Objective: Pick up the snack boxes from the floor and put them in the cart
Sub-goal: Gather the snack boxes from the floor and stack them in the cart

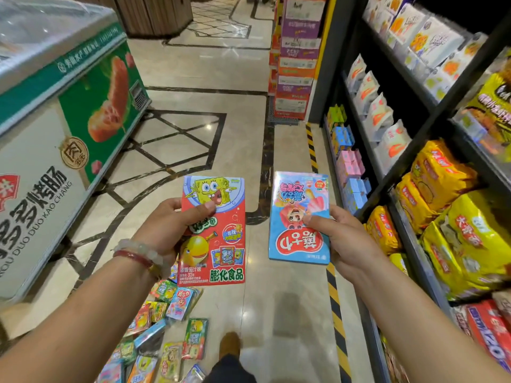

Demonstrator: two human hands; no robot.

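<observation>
The left hand holds a red snack box upright, thumb laid across its front face and fingers behind; the right hand pinches a blue snack box the same way, its print upside down. Both boxes hang in the air just beside each other, apart, over the tiled floor. Each grip is narrow, closed on the thin card of its own box.

At about seven o'clock from the red box, a loose heap of boxes on the floor spreads toward the lower edge of the view, beside the person's shoe. A chest freezer stands at nine to ten o'clock, and stocked shelves run along the three o'clock side.

No cart shows anywhere, so the person probably has to turn to find it. That is the main risk: a swing toward three o'clock could knock the blue box against the shelf edge, and a step back toward seven o'clock could crush boxes in the heap. The glossy card is held by one thumb only, so a quick move may let a box slip.
</observation>
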